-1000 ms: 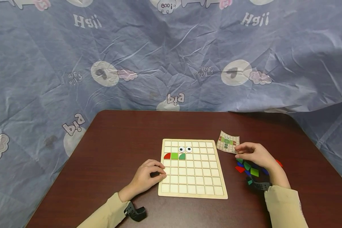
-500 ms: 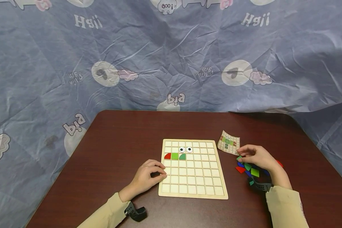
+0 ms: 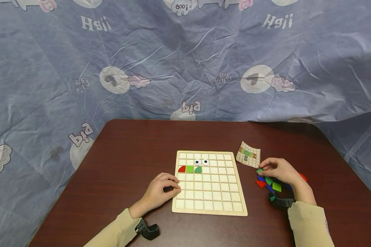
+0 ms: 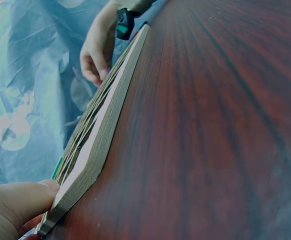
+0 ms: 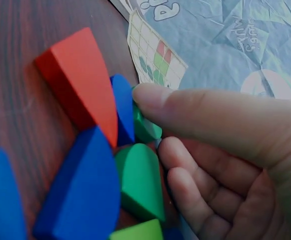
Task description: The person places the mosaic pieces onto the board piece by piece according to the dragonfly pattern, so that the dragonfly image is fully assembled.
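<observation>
My left hand (image 3: 161,189) grips the left edge of a pale wooden grid board (image 3: 211,202), thumb (image 4: 33,197) against the rim in the left wrist view. On the board lie a red quarter-circle (image 3: 182,169), a light green square (image 3: 189,169), a green quarter-circle (image 3: 198,169) and two googly-eye discs (image 3: 205,162). To the right, my right hand (image 3: 279,170) pinches a green piece (image 5: 146,127) with thumb and finger at the far end of a loose pile. Beside it in the right wrist view are a red piece (image 5: 78,75), blue piece (image 5: 83,190) and rounded green piece (image 5: 140,182).
A curled paper card (image 3: 248,154) printed with a coloured grid figure lies right of the board's far corner. Another light green square (image 3: 276,186) is in the pile. A bluish printed cloth (image 3: 173,68) hangs behind the dark wooden table (image 3: 136,144).
My right hand has come down slightly onto the green piece, its thumb and finger closing in on it. The left hand stays at the board's edge.
</observation>
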`<state>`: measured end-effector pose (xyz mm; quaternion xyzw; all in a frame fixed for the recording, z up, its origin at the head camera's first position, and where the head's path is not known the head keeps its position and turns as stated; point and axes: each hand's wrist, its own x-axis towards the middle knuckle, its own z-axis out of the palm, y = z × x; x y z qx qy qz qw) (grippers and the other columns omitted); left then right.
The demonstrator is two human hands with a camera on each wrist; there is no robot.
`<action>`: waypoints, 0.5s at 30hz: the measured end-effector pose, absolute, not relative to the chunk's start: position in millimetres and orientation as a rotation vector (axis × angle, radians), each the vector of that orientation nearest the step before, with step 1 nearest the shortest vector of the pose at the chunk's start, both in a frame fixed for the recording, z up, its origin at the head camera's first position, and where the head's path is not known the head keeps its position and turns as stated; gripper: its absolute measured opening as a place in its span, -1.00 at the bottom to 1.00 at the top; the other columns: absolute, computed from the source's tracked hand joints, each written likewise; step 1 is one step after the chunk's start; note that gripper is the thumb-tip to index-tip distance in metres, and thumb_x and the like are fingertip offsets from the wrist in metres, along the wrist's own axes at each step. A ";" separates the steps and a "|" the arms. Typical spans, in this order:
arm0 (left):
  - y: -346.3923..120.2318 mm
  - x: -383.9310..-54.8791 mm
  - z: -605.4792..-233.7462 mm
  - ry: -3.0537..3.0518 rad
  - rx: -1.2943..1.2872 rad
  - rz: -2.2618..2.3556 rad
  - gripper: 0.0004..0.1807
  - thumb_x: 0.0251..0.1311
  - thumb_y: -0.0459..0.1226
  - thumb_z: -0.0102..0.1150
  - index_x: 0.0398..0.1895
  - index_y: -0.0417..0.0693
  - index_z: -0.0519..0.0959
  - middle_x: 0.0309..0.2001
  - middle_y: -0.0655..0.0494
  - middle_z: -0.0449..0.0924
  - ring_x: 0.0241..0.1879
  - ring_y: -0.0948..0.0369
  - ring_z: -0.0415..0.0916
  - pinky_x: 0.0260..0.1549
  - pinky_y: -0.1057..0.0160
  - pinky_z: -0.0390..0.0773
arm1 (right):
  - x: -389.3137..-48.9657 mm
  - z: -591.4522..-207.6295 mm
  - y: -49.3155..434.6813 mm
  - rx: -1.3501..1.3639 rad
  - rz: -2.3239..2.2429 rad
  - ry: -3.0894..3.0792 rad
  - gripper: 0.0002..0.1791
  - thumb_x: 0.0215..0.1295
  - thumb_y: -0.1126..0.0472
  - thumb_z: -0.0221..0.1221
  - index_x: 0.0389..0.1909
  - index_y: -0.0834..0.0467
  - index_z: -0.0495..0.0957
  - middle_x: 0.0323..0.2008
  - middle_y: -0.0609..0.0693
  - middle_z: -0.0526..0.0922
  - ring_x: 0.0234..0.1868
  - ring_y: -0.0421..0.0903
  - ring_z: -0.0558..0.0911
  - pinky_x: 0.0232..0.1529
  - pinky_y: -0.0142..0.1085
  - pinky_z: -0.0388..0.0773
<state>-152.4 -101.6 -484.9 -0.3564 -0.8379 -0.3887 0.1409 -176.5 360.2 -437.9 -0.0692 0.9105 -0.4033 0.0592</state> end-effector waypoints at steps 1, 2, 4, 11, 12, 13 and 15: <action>-101.7 -152.5 -485.0 -2.419 -1.030 -1.125 -0.96 0.05 -0.18 0.35 -0.44 0.10 0.70 -0.20 0.25 0.59 -0.08 0.25 0.43 -0.13 0.19 0.47 | -176.4 -437.4 359.7 -0.205 -1.217 2.759 -0.68 0.06 0.15 0.37 -0.25 0.28 0.58 -0.38 0.06 0.64 -0.40 -0.17 0.59 -0.41 -0.33 0.54; -101.8 -152.5 -485.2 -2.420 -1.030 -1.126 -0.94 0.06 -0.16 0.35 -0.44 0.09 0.70 -0.20 0.25 0.59 -0.08 0.25 0.43 -0.13 0.19 0.47 | -176.3 -437.0 359.1 -0.202 -1.218 2.758 -0.68 0.05 0.16 0.37 -0.26 0.28 0.58 -0.39 0.05 0.64 -0.42 -0.18 0.59 -0.42 -0.33 0.53; -102.0 -152.8 -485.4 -2.420 -1.030 -1.129 -0.92 0.08 -0.15 0.33 -0.44 0.09 0.70 -0.20 0.25 0.59 -0.08 0.25 0.43 -0.13 0.18 0.47 | -176.1 -436.0 357.9 -0.220 -1.227 2.754 -0.70 0.06 0.18 0.37 -0.28 0.29 0.56 -0.41 0.05 0.63 -0.45 -0.18 0.58 -0.44 -0.33 0.52; -102.5 -152.5 -485.0 -2.433 -1.024 -1.129 -0.93 0.09 -0.14 0.33 -0.44 0.11 0.71 -0.19 0.26 0.59 -0.07 0.25 0.43 -0.13 0.19 0.47 | -176.6 -435.4 354.8 -0.285 -1.286 2.739 -0.72 0.04 0.27 0.37 -0.33 0.32 0.50 -0.43 0.06 0.61 -0.44 -0.20 0.56 -0.44 -0.36 0.50; -102.5 -152.5 -484.9 -2.433 -1.025 -1.130 -0.93 0.09 -0.14 0.32 -0.43 0.11 0.71 -0.19 0.26 0.59 -0.08 0.25 0.43 -0.13 0.18 0.47 | -176.8 -435.6 354.6 -0.283 -1.297 2.732 -0.72 0.03 0.28 0.37 -0.32 0.32 0.49 -0.43 0.06 0.61 -0.44 -0.20 0.56 -0.44 -0.35 0.50; -102.5 -152.5 -484.8 -2.432 -1.027 -1.130 -0.93 0.09 -0.14 0.32 -0.43 0.11 0.71 -0.19 0.26 0.59 -0.08 0.25 0.43 -0.13 0.19 0.47 | -177.1 -435.8 354.2 -0.283 -1.308 2.722 -0.72 0.03 0.30 0.36 -0.32 0.32 0.48 -0.42 0.08 0.61 -0.42 -0.19 0.57 -0.44 -0.35 0.51; -102.6 -152.5 -484.8 -2.427 -1.030 -1.129 -0.91 0.10 -0.13 0.31 -0.44 0.09 0.71 -0.20 0.25 0.59 -0.08 0.25 0.43 -0.14 0.19 0.47 | -178.0 -436.6 353.2 -0.282 -1.324 2.706 -0.71 0.02 0.33 0.36 -0.30 0.33 0.46 -0.42 0.10 0.61 -0.42 -0.18 0.58 -0.45 -0.34 0.51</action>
